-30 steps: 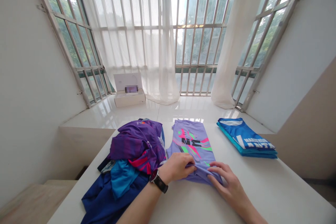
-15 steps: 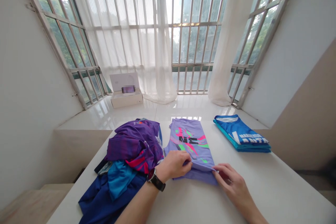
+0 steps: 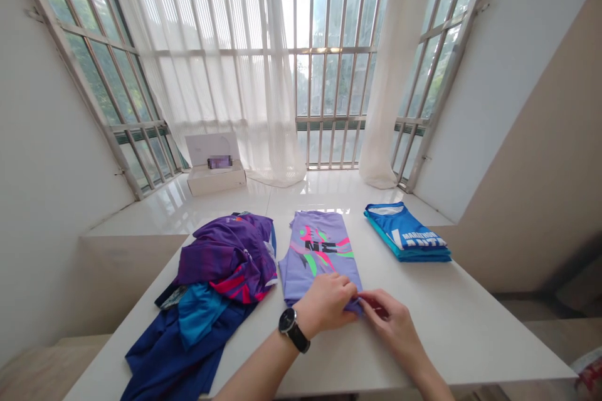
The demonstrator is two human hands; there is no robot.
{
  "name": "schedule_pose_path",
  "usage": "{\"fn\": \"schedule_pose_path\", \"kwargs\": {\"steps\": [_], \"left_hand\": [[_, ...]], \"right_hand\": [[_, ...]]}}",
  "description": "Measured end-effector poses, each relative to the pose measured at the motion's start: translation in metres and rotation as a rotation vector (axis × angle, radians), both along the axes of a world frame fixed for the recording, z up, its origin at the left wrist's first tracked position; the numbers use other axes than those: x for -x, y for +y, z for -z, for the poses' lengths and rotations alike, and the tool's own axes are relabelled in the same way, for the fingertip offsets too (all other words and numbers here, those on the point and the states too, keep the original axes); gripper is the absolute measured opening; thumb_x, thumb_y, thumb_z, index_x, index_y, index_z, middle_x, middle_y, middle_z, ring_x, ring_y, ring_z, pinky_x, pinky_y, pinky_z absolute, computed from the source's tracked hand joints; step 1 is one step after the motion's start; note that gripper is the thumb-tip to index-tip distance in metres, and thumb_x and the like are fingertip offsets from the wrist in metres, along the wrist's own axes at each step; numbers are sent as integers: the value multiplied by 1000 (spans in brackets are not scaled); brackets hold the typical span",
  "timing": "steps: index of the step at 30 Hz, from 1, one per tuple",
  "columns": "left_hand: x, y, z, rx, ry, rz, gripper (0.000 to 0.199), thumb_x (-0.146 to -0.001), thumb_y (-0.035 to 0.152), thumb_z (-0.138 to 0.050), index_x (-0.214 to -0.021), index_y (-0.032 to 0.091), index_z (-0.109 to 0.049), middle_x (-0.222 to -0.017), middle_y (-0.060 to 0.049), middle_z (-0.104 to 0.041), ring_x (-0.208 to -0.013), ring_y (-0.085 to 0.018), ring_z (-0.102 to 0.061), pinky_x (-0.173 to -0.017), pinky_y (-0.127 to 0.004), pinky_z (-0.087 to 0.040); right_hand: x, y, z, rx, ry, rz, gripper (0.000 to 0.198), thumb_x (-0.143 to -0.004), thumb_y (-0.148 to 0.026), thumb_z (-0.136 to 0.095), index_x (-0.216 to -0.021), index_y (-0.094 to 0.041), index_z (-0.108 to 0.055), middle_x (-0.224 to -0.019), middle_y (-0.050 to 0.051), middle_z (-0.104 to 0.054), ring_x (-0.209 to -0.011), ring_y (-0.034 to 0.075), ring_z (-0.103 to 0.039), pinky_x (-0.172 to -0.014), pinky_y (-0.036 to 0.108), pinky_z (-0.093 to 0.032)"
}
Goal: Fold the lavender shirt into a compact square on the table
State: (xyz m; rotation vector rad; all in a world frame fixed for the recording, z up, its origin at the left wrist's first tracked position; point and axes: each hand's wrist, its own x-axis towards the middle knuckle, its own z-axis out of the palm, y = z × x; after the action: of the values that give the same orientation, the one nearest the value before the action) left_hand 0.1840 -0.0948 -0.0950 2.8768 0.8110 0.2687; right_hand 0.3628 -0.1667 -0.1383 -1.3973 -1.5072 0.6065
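This was a room in a home rather than a shop or workshop. Tall barred windows wrapped around a bay, hung with sheer white curtains that let daylight through, and greenery showed beyond the glass. Below them ran a glossy white tiled ledge (a deep window seat, by the look of it) carrying only an open white box. The walls were plain white and beige. A white worktop in front bore household laundry: a loose heap of purple and blue garments, a lilac printed shirt laid flat, and a folded blue stack.
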Motion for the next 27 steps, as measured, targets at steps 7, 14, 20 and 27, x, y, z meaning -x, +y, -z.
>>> {"fn": "schedule_pose_path", "kwargs": {"steps": [7,14,20,27], "left_hand": [[3,3,2,20,-59,-70,13,-93,34,-63,-101,23,-60,-99,-2,-69,-93,-21,-65,-76,-29,-49],[-9,1,4,18,-28,-124,14,-85,31,-66,-91,21,-59,-93,-5,-67,-87,-24,-65,-71,-33,-52],[-14,4,9,-27,-66,-163,14,-81,26,-67,-89,21,-58,-95,-8,-65,-88,-26,-63,-69,-36,-52],[-1,-3,12,-70,-26,-28,12,-91,28,-61,-101,22,-62,-101,-7,-66,-90,-24,-63,-72,-34,-52]], "right_hand": [[-1,1,9,-26,22,-16,34,-86,-55,-63,-89,-23,-74,-84,6,-74,-73,20,-71,-62,28,-61],[6,-1,12,-93,42,30,38,-87,-59,-60,-86,-23,-74,-84,5,-71,-70,18,-68,-60,27,-58],[7,-2,8,-163,-21,-5,34,-91,-54,-57,-86,-24,-73,-78,4,-67,-67,17,-64,-58,27,-55],[6,-3,19,-93,-329,18,23,-92,-36,-48,-82,-26,-66,-76,1,-62,-64,16,-62,-62,29,-52]]}}
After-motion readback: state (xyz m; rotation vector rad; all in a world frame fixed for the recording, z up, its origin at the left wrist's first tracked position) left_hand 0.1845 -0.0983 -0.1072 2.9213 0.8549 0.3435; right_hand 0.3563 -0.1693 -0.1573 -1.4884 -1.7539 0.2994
